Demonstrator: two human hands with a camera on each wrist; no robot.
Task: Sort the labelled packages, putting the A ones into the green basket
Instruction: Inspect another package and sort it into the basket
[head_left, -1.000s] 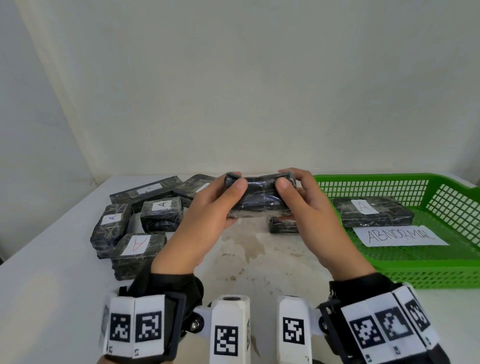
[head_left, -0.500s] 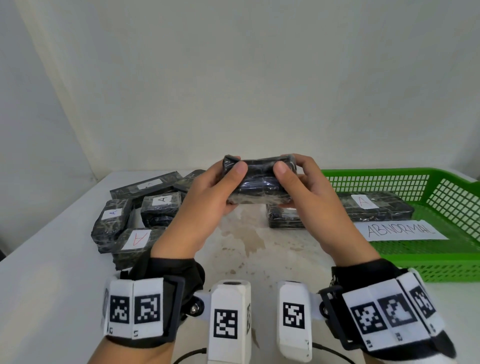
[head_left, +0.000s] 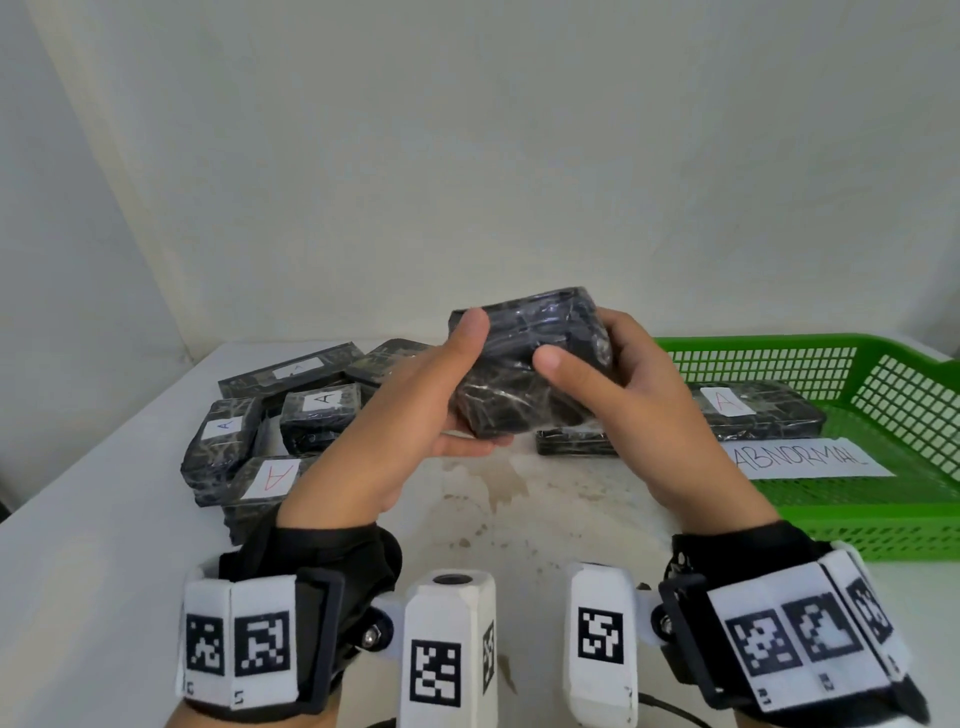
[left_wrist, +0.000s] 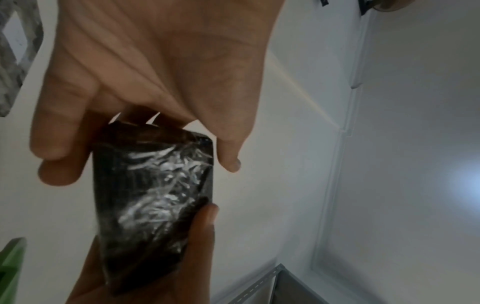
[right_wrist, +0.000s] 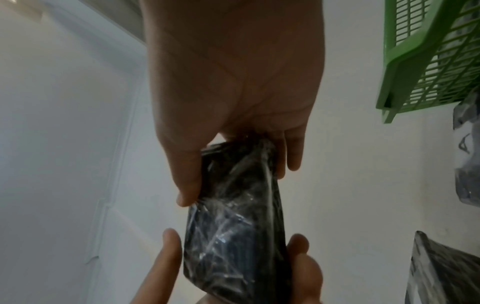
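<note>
Both hands hold one black film-wrapped package (head_left: 524, 358) in the air above the table's middle; the side facing me shows no label. My left hand (head_left: 447, 395) grips its left end, thumb on the near face, fingers underneath. My right hand (head_left: 597, 374) grips the right end in the same way. In the wrist views the package (left_wrist: 153, 201) (right_wrist: 233, 222) runs between the two hands. The green basket (head_left: 883, 530) stands at the right and holds a package with a red A label (head_left: 753, 410) and a paper sheet reading ABNORMAL (head_left: 805, 457).
A heap of several black packages (head_left: 270, 436) with A labels lies on the white table (head_left: 78, 545) at the left. One more dark package (head_left: 576, 441) lies on the table just left of the basket. A wall stands close behind the table.
Both hands have lifted the package higher and tipped it, its right end now raised. The head view has shifted a little.
</note>
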